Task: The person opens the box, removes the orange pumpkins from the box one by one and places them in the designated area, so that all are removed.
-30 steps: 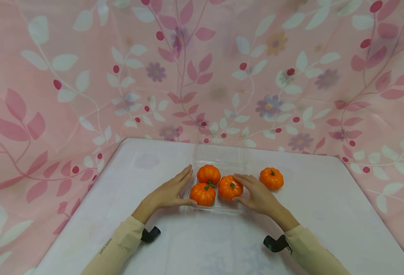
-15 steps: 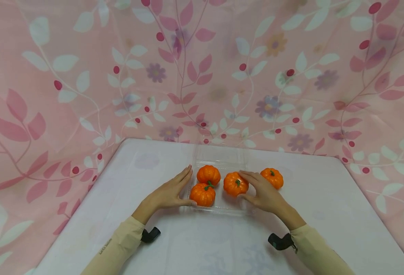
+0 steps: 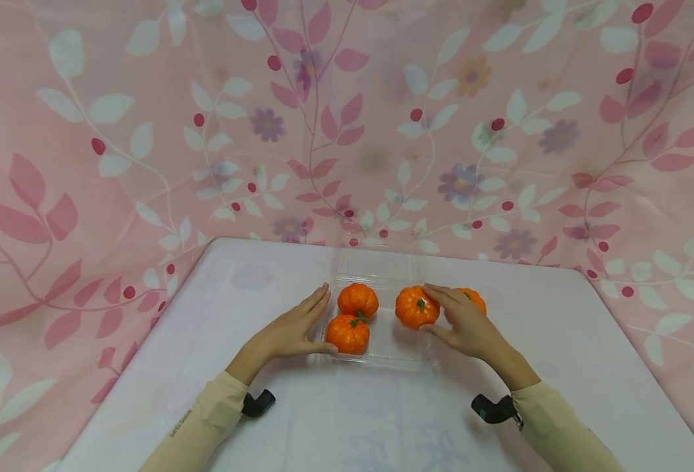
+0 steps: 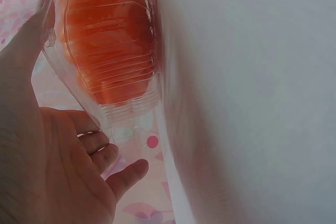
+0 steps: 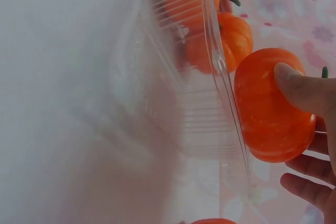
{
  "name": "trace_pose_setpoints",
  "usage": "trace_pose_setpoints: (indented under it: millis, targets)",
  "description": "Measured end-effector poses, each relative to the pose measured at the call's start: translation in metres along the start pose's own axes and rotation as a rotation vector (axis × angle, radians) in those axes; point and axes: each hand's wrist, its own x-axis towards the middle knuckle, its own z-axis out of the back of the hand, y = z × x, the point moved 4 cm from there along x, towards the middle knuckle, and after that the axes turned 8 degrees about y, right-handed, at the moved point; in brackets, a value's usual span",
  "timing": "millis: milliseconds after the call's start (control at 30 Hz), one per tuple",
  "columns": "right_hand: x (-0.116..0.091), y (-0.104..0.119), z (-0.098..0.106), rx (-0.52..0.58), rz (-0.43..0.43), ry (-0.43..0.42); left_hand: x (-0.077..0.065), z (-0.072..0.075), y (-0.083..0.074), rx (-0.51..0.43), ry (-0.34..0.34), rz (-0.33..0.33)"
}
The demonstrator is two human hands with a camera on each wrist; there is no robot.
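In the head view, my right hand (image 3: 467, 324) grips a small orange pumpkin (image 3: 415, 308) with a green stem, thumb on one side and fingers on the other. The right wrist view has this pumpkin (image 5: 270, 111) just above the rim of a clear plastic container (image 5: 210, 93). Two more pumpkins, one at the back (image 3: 357, 300) and one in front (image 3: 348, 335), sit in the container's left half. My left hand (image 3: 288, 331) rests along the container's left side, fingers extended, thumb by the front corner. In the left wrist view, its fingertips (image 4: 92, 129) are at the container's edge.
The container's clear lid (image 3: 376, 265) lies folded back behind it. Another orange pumpkin (image 3: 474, 298) sits on the white table (image 3: 535, 367) at the right, partly hidden by my right hand. A pink floral cloth (image 3: 376, 131) hangs behind the table.
My right hand has lifted the pumpkin and moved it right and back, away from the other two in the container. My left hand has stayed in place.
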Motion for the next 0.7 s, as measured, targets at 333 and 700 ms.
trace_pose_setpoints:
  millis: [333,700]
  targets:
    - [-0.002,-0.006,0.005,0.016,-0.001,-0.004,0.0,-0.001,-0.001,0.001,0.01,0.005]
    - [-0.001,-0.008,0.013,-0.008,0.048,-0.058,-0.001,0.001,-0.003,-0.001,-0.014,-0.017]
